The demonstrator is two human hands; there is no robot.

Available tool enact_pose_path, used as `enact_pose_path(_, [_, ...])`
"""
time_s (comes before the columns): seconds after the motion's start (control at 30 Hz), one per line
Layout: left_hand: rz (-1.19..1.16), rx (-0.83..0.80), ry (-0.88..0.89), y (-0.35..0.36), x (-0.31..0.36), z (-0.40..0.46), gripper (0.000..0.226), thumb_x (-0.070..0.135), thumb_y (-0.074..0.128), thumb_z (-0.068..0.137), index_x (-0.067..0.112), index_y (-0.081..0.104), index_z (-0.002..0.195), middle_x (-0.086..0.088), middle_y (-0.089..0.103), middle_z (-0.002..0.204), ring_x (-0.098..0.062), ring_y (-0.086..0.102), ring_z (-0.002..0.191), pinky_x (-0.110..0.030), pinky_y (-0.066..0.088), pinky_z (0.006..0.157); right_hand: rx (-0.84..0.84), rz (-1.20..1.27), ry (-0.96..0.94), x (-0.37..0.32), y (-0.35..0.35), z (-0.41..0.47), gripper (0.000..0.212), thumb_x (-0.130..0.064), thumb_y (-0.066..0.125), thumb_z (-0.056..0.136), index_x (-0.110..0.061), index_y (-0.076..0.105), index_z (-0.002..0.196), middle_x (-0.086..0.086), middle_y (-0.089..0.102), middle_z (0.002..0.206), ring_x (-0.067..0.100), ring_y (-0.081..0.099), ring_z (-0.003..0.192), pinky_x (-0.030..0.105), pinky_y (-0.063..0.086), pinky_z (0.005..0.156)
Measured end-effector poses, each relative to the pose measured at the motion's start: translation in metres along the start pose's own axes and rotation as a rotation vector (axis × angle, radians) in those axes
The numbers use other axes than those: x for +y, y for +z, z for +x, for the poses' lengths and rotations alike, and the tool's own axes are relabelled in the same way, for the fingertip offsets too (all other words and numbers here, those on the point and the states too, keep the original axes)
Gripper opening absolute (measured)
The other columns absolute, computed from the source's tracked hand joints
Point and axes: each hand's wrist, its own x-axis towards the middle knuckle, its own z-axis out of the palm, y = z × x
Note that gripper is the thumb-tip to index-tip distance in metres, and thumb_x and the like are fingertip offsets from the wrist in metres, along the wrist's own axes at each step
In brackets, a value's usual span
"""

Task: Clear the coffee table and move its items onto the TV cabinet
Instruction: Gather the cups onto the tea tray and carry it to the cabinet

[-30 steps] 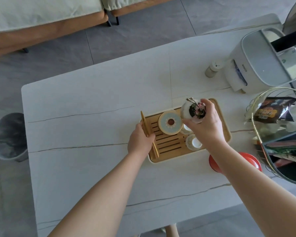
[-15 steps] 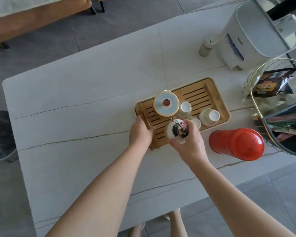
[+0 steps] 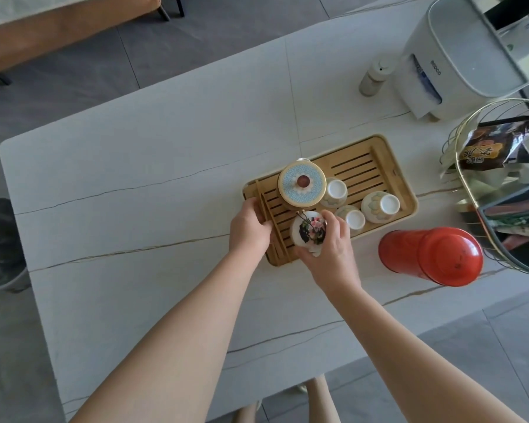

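progress: early by my read, nothing off the worktop (image 3: 135, 184) yet.
left hand (image 3: 249, 232): your fingers curled on bamboo tray's (image 3: 405, 190) left edge.
right hand (image 3: 329, 251): closed round small floral vase (image 3: 307, 235), over tray's near-left corner.
tray load: 1 lidded pot (image 3: 301, 186), 3 cups (image 3: 380, 206).
right side: 1 red canister (image 3: 434, 259), 1 wire basket (image 3: 501, 141), 1 white appliance (image 3: 468, 56), 1 small bottle (image 3: 374, 76).
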Motion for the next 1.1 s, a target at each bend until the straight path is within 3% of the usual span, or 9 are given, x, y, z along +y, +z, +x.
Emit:
enact_pose_path(0.3, [0.043, 0.053, -0.006, -0.007, -0.013, -0.006, 0.041, 0.014, 0.060, 0.087, 0.013, 0.052, 0.127, -0.011, 0.067, 0.102, -0.032, 0.066, 0.092, -0.045, 0.056, 0.083, -0.016, 0.012, -0.033, -0.003, -0.025, -0.009, 0.085, -0.039, 0.072, 0.077, -0.021, 0.023, 0.144, 0.004, 0.033, 0.144, 0.018, 0.033, 0.131, 0.023, 0.029, 0.099])
enact_pose_path(0.43, [0.073, 0.133, -0.077, -0.009, -0.021, -0.008, 0.040, 0.022, 0.056, 0.091, 0.013, 0.051, 0.130, -0.010, 0.058, 0.114, -0.023, 0.059, 0.095, -0.034, 0.049, 0.086, 0.179, 0.055, -0.046, -0.005, -0.065, -0.001, 0.063, -0.040, 0.060, 0.085, -0.013, 0.035, 0.138, 0.008, 0.043, 0.137, 0.021, 0.044, 0.124, 0.031, 0.039, 0.100])
enact_pose_path(0.5, [0.046, 0.115, -0.141, -0.009, -0.020, -0.008, 0.047, 0.026, 0.057, 0.092, 0.012, 0.046, 0.135, -0.012, 0.053, 0.127, -0.025, 0.055, 0.107, -0.034, 0.043, 0.089, 0.196, 0.017, 0.001, -0.002, -0.083, 0.021, 0.055, -0.034, 0.056, 0.089, -0.011, 0.039, 0.136, 0.010, 0.042, 0.139, 0.024, 0.042, 0.127, 0.032, 0.034, 0.101])
enact_pose_path(0.63, [-0.068, 0.050, -0.204, 0.001, -0.007, -0.004, 0.062, 0.032, 0.057, 0.092, 0.013, 0.032, 0.144, -0.012, 0.044, 0.143, -0.030, 0.047, 0.128, -0.037, 0.039, 0.098, 0.083, -0.104, 0.100, 0.009, -0.105, 0.077, 0.057, -0.033, 0.053, 0.091, -0.011, 0.034, 0.140, 0.010, 0.038, 0.144, 0.026, 0.035, 0.133, 0.040, 0.030, 0.109])
enact_pose_path(0.8, [-0.214, 0.109, -0.212, 0.019, 0.003, -0.001, 0.054, 0.035, 0.058, 0.091, 0.012, 0.039, 0.137, -0.007, 0.051, 0.136, -0.025, 0.050, 0.124, -0.030, 0.039, 0.086, -0.047, -0.193, 0.272, 0.023, -0.109, 0.126, 0.068, -0.041, 0.051, 0.089, -0.012, 0.024, 0.144, 0.014, 0.036, 0.142, 0.035, 0.033, 0.130, 0.046, 0.033, 0.103])
enact_pose_path(0.9, [-0.292, 0.140, -0.295, 0.024, 0.003, 0.005, 0.061, 0.039, 0.051, 0.094, 0.016, 0.028, 0.145, -0.007, 0.040, 0.148, -0.028, 0.041, 0.134, -0.041, 0.037, 0.105, -0.096, -0.140, 0.423, 0.032, -0.109, 0.143, 0.071, -0.044, 0.051, 0.089, -0.011, 0.020, 0.144, 0.017, 0.035, 0.143, 0.038, 0.037, 0.128, 0.048, 0.037, 0.101])
enact_pose_path(1.1, [-0.438, 0.191, -0.376, 0.033, 0.007, 0.011, 0.058, 0.045, 0.047, 0.094, 0.023, 0.031, 0.145, -0.007, 0.040, 0.147, -0.032, 0.041, 0.133, -0.053, 0.037, 0.107, -0.141, -0.086, 0.465, 0.044, -0.107, 0.150, 0.057, -0.034, 0.052, 0.091, -0.005, 0.031, 0.134, 0.020, 0.044, 0.131, 0.039, 0.048, 0.116, 0.044, 0.043, 0.092])
